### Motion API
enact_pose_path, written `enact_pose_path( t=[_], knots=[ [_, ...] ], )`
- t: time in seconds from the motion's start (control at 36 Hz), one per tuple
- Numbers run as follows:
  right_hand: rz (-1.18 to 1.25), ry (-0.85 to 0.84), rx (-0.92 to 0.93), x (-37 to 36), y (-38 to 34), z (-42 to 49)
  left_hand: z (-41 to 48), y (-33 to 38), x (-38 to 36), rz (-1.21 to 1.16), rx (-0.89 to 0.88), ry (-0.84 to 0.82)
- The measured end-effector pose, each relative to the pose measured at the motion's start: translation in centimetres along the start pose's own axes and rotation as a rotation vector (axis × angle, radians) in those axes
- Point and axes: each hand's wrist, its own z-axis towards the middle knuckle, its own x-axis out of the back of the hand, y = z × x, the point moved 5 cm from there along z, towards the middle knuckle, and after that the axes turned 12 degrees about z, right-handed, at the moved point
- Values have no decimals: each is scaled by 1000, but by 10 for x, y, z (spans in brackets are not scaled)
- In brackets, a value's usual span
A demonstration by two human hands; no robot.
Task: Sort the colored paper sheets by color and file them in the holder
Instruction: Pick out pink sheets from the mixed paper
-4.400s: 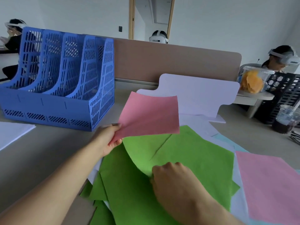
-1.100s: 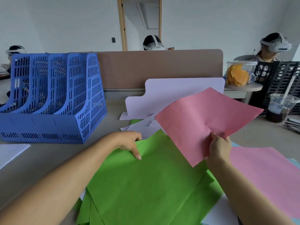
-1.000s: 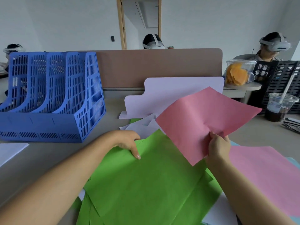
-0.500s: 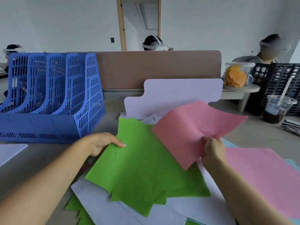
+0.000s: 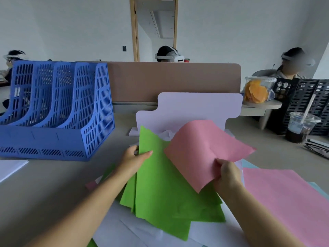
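Note:
My left hand (image 5: 133, 158) grips the left edge of a stack of green sheets (image 5: 165, 193), lifted and tilted above the table. In my right hand (image 5: 226, 173) a pink sheet (image 5: 204, 150) is pinched by its lower edge and held in the air over the green ones. White sheets (image 5: 128, 227) lie underneath. Another pink sheet (image 5: 288, 198) lies flat at the right. The blue file holder (image 5: 58, 111) with several slots stands at the left, nothing visible inside it.
A white cut-out board (image 5: 192, 107) stands behind the papers. A brown desk divider (image 5: 174, 81) closes the back. An iced drink cup (image 5: 300, 127), a black crate (image 5: 313, 97) and a snack tub (image 5: 258, 90) sit at the right. People with headsets sit beyond.
My left hand went from pressing on the green sheets to gripping and raising their left edge. My right hand has taken over the pink sheet and lowered it slightly.

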Motion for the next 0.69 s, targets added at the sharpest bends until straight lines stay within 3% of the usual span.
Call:
enact_pose_path(
  t=[0.17,0.33,0.47,0.61,0.69],
  knots=[
    [-48,-48,-102,-6,11,7,1,-8,12,204,-59,6],
    [-186,-125,-16,-9,14,7,16,-26,5,324,-163,42],
    [-322,-184,184,-12,15,-1,-8,-13,-3,155,-34,-178],
    [-439,-89,359,-6,-9,-10,-4,-26,2,30,6,-88],
    [-431,-22,315,9,-33,-11,0,-30,3,-102,50,-55]
  ],
)
